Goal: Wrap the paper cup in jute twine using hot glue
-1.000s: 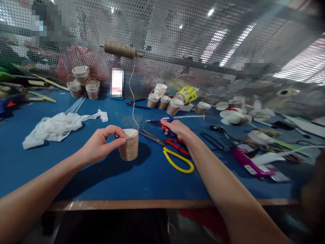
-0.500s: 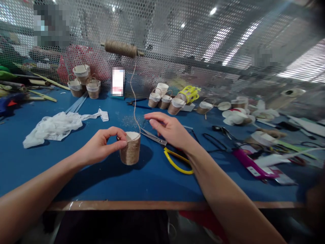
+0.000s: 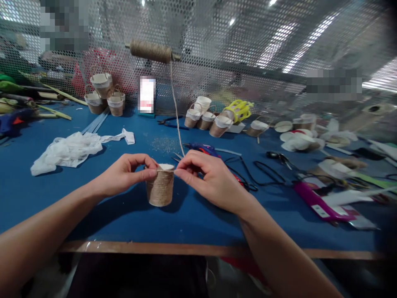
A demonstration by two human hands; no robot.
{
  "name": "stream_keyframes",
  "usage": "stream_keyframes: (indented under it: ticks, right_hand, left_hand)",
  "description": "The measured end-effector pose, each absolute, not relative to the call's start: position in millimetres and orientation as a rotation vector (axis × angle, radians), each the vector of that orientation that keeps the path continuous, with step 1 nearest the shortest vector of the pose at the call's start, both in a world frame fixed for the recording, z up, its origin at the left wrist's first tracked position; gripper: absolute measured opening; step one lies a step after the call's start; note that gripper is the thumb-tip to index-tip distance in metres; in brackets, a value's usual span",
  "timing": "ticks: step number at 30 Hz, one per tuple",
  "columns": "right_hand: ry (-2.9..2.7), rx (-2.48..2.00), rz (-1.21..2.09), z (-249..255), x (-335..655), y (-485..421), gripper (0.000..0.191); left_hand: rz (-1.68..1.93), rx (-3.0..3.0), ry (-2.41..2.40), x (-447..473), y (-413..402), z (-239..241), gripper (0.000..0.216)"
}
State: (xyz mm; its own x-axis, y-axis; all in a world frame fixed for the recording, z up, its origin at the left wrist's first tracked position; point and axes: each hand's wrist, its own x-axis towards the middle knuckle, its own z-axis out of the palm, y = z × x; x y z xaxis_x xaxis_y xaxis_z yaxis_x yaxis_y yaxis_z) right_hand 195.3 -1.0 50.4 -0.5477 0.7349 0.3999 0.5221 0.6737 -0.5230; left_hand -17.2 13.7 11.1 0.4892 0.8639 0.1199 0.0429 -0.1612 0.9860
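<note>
A small cup wrapped in brown twine [image 3: 160,188] stands on the blue table [image 3: 186,215] in front of me. My left hand [image 3: 125,174] pinches its rim from the left with thumb and forefinger. My right hand [image 3: 209,180] pinches the twine strand [image 3: 176,111] right at the cup's rim on the right. The strand runs up, fairly taut, to a twine spool [image 3: 151,51] hung on the perforated metal screen.
A blue glue gun [image 3: 201,148] and black cords [image 3: 248,169] lie just behind my right hand. White fabric [image 3: 66,151] is at left. Finished small baskets [image 3: 104,93] and more [image 3: 211,120] stand along the screen. Scissors [image 3: 279,157] and a magenta tool [image 3: 313,196] lie right.
My right hand left the glue gun, crossed over the scissors and closed on the twine at the cup's rim. The strand went from slack to straighter. My left hand stayed on the cup.
</note>
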Motion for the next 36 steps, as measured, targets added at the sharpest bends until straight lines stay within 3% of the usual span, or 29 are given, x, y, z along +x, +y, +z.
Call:
stream_keyframes:
  ticks: [17,36]
  right_hand:
    - [-2.063,-1.103,0.819,34,196,-3,0.008]
    - [-2.345,-0.932,0.591,38,196,-6,0.012]
  left_hand:
    - [0.835,1.655,0.741,-17,8,15,0.011]
    - [0.732,1.646,0.788,-13,11,14,0.019]
